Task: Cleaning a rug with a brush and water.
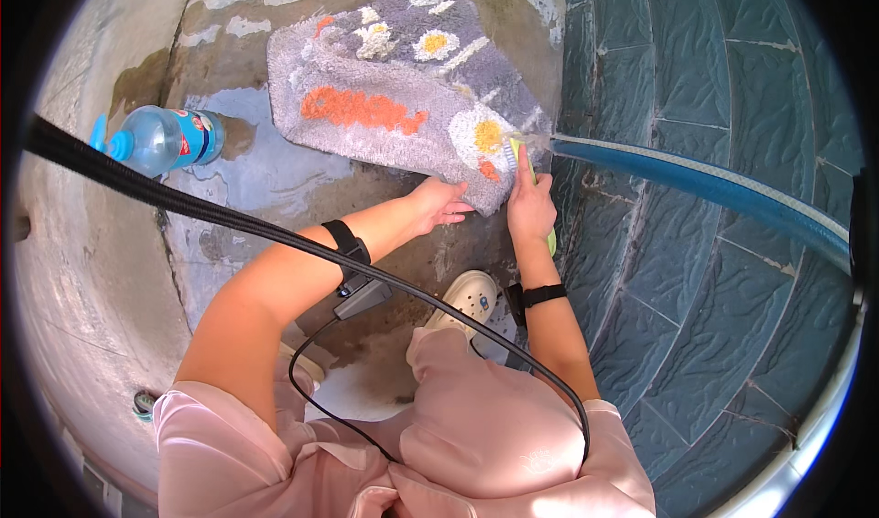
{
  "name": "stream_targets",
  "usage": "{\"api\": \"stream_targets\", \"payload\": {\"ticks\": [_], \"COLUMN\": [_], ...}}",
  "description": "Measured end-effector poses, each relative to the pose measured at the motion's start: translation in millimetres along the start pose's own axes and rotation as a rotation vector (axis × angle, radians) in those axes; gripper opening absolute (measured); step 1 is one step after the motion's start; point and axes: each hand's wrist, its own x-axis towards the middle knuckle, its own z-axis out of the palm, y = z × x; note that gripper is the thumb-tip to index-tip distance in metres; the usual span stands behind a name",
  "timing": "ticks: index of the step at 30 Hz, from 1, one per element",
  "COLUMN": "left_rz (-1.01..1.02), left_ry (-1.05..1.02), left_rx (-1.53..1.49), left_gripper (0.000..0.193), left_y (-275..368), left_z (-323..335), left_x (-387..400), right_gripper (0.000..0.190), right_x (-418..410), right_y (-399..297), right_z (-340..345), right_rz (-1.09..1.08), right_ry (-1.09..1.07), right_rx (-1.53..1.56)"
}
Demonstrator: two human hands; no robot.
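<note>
A shaggy grey bath mat (pixel 384 143) with white flower, yellow and orange patterns lies on the wet concrete, partly folded over itself. My right hand (pixel 532 205) is closed around a yellow-green scrubbing brush (pixel 551 242), the index finger stretched along its back. Its pale bristles (pixel 511 154) press on the mat beside a yellow-centred flower. My left hand (pixel 439 205) is at the mat's near edge, fingers apart; whether the thumb touches the pile is unclear. From the right, a blue hose (pixel 700 178) with a pale braided stripe reaches the mat's right edge, where a clear blur resembles water.
A blue pump bottle (pixel 172 140) lies on its side at the left. Dark slate-like tiles (pixel 687 257) cover the right side. A thick black cable (pixel 240 219) crosses the view above my left forearm. My cream clog (pixel 470 295) stands below the mat.
</note>
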Motion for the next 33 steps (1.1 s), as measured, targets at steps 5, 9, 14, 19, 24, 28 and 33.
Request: {"api": "stream_targets", "payload": {"ticks": [5, 9, 14, 19, 24, 28, 33], "left_rz": [-0.005, -0.024, -0.112, -0.219, -0.519, -0.247, 0.975], "left_ry": [0.026, 0.027, 0.062, 0.174, 0.008, -0.193, 0.086], "left_rx": [-0.055, 0.021, 0.315, 0.454, 0.910, 1.528, 1.933], "left_gripper": [0.034, 0.030, 0.037, 0.045, 0.058, 0.051, 0.059], "left_y": [-16, -19, -19, -17, 12, 70, 62], "left_z": [-20, -26, -86, -150, -147, -58, -61], "left_x": [1, -13, -75, -125, -127, -143, -103], "right_gripper": [0.049, 0.048, 0.053, 0.073, 0.074, 0.060, 0.045], "right_x": [6, 26, 23, -15, -33, -25, -47], "right_y": [-68, -87, -25, -31, -52, -25, -12], "right_z": [-12, -4, 10, 38, 32, -15, -99], "right_rz": [-0.181, -0.426, 0.034, -0.130, 0.081, 0.102, 0.079], "right_ry": [-0.022, -0.069, -0.074, 0.003, -0.313, -0.191, -0.135], "right_rx": [0.181, 0.062, 0.254, 0.330, 0.634, 0.625, 0.380]}}
